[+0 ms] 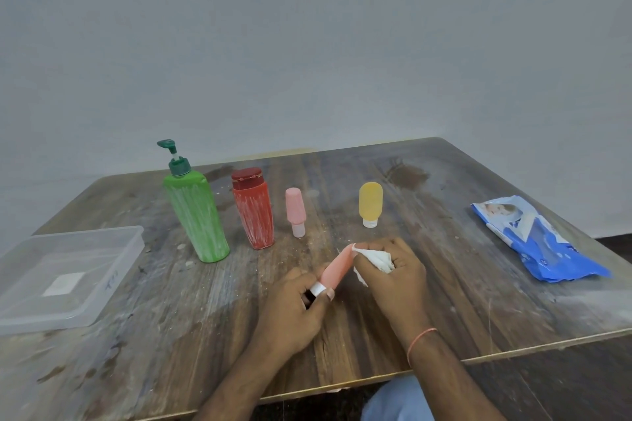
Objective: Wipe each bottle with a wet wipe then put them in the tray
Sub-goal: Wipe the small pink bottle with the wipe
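My left hand [294,308] grips the white cap end of a small salmon-pink bottle [337,268], held tilted above the table. My right hand [393,273] holds a crumpled white wet wipe [376,260] against the bottle's upper end. Behind them stand a green pump bottle [196,219], a red bottle [253,214], a small pink bottle [295,212] and a small yellow bottle [370,203], the last two upside down on their caps. The green and red ones carry white streaks. A clear plastic tray [102,287] lies at the left, with no bottle in it.
A blue wet-wipe pack [537,239] lies at the right of the worn wooden table [444,301]. The table's near edge runs just below my wrists. A grey wall stands behind the table.
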### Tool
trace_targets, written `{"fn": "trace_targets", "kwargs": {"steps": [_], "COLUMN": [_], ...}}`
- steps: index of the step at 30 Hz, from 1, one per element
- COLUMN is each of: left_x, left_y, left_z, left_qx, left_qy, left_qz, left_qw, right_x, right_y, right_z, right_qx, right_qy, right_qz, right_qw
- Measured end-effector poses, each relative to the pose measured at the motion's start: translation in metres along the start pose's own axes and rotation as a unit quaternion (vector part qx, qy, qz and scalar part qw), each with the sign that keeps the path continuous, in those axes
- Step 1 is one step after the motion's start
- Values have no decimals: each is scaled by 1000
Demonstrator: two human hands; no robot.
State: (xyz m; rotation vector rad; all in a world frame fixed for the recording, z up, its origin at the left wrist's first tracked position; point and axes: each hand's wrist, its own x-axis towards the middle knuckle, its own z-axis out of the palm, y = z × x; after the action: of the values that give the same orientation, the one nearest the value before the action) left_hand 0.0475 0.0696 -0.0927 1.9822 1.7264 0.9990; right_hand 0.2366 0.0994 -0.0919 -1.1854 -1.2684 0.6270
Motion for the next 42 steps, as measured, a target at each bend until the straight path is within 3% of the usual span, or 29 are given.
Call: {"fn": "trace_targets", "kwargs": {"steps": [4,14,21,24,30,42], "left_x": [0,0,1,2,2,3], "left_y": [1,0,-5,-6,-8,-9], "left_z": [0,-1,1,1,2,-1], "left_qx": [3,0,-19,-27,-64,-64], "left_qy": [-9,-13,-14,-15,-11,-39], "left_qz": [7,18,31,22,27,0], "left_qw": [1000,1000,999,999,998,997], "right_x": [1,-6,-15,-16,-16,0], "right_y": [-1,2,0,1,2,13], "right_z": [1,6,13,12,12,5], "right_qx": [-7,-100,-112,-108,-166,-178], "right_qy": [31,-38,-167,-185,-104,49], "right_qz": [9,-159,-253,-259,-268,-107], "right_qw": [999,981,946,942,943,977]}}
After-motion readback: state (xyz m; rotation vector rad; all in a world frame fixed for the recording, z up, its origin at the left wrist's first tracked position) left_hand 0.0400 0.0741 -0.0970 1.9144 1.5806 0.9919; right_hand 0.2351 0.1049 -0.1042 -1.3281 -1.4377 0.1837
